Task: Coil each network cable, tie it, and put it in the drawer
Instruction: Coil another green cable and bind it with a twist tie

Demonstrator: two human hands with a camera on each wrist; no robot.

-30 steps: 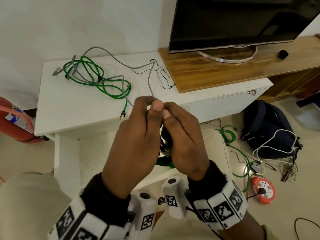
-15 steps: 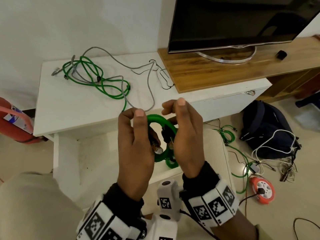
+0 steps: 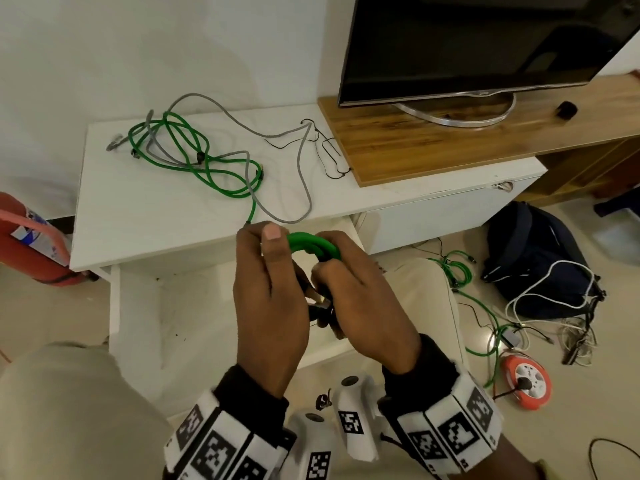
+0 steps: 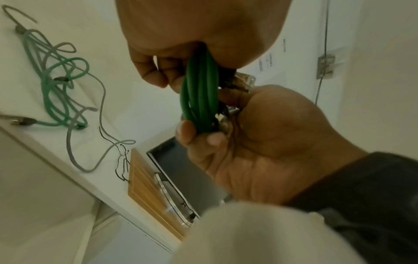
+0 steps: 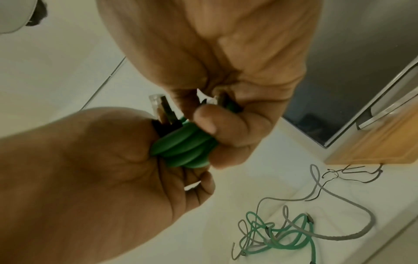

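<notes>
Coiled green network cable [image 3: 313, 245] sits between both hands, held up in the air in front of the white tabletop [image 3: 166, 209], above the open drawer [image 3: 194, 306]. Left hand [image 3: 270, 299] wraps its fingers round the left side of the coil, thumb up on top; right hand [image 3: 367, 306] curls round the right side, fingers tucked in over the strands. In the wrist views the bundle shows as several green turns packed side by side, w/ a clear plastic plug [image 5: 158, 105] sticking out by the left hand's grip & a 2nd plug end [image 4: 241, 80] close to the right hand's palm. Whether a tie is on the coil: can't tell.

Further out, on the tabletop: a loose green cable [image 3: 207, 164] tangled w/ a grey cable [image 3: 298, 161], both uncoiled, plus thin black wire ties [image 3: 329, 154] next to the wood board [image 3: 450, 143] that carries the TV [image 3: 485, 43]. On the floor at right: more green cable [image 3: 457, 271], a dark backpack [image 3: 533, 258], white cords, an orange cable reel [image 3: 526, 381]. Red extinguisher [image 3: 31, 244] at far left.
</notes>
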